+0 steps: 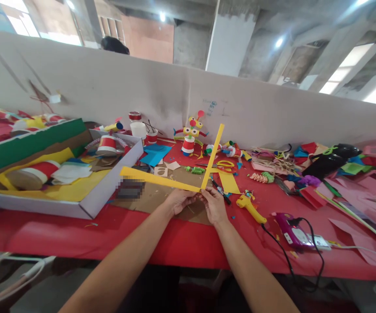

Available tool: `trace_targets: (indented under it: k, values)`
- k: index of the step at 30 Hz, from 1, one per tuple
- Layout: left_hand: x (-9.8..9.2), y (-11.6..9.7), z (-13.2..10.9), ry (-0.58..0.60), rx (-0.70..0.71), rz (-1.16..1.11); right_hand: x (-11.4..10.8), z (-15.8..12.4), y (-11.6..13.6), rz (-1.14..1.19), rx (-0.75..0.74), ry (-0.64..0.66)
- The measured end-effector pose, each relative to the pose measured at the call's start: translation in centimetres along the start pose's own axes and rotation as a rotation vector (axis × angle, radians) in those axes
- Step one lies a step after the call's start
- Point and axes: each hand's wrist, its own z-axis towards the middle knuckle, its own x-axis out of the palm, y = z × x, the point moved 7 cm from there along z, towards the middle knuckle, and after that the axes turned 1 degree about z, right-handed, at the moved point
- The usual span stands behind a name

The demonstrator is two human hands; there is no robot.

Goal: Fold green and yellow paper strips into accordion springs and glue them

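Risk sits at the corner where two yellow paper strips meet, just above the red tabletop. The left hand and the right hand both pinch that joint, each grip clenched on the strips. The long ends stand free, one slanting up and one reaching left, so they could sag, twist or crease, and the corner could slip askew. Blue scribble on the wall behind is too faint to read, and no other label can be made out.

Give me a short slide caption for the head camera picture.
Left hand and right hand pinch two yellow paper strips where they meet, over a cluttered red table.
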Motion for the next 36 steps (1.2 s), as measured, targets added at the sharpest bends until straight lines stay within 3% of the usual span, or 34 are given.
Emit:
trace_targets:
  k: [7,13,21,27,32,36]
  values:
    - [1.2,-0.8,-0.7,0.124,0.075,0.102,-0.5,0.1,-0.2,-0.107,-0.056,-0.017]
    - [1.1,-1.2,-0.8,0.138,0.143,0.172,-0.3,0.3,-0.1,-0.189,-0.106,0.031]
    - [0.5,-1.3,-0.5,0.054,0.184,0.136,0.4,-0.6,1.0,-0.327,-0.227,0.031]
    - [0.5,-1.6,-0.7,0.014,0.273,0.101,0.1,-0.5,0.4,-0.193,-0.157,-0.013]
    - [1.1,-1.4,-1.0,0.064,0.174,0.068,-0.5,-0.3,0.4,-0.155,-0.138,-0.094]
    - [0.5,-1.8,-1.0,0.004,0.178,0.096,-0.7,-0.3,0.3,-0.197,-0.112,-0.098]
